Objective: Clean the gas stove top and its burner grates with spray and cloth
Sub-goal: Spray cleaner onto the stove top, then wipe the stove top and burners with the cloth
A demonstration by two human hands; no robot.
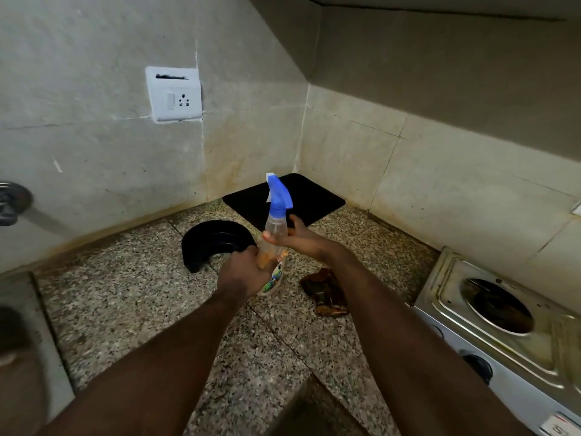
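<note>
Spray bottle (276, 228) held upright above the speckled worktop (151, 297), left hand (243, 272) in a closed grip round its lower body, right hand (294, 236) wrapped at its neck, brown cloth (325, 294) crumpled just beside, gas stove (503, 325) at right, grates lifted off

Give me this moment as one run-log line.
phase: pre-spray | left hand: grips clear blue-trigger spray bottle low | right hand: holds bottle upper body | brown crumpled cloth: on counter | steel gas stove: right, untouched
</note>
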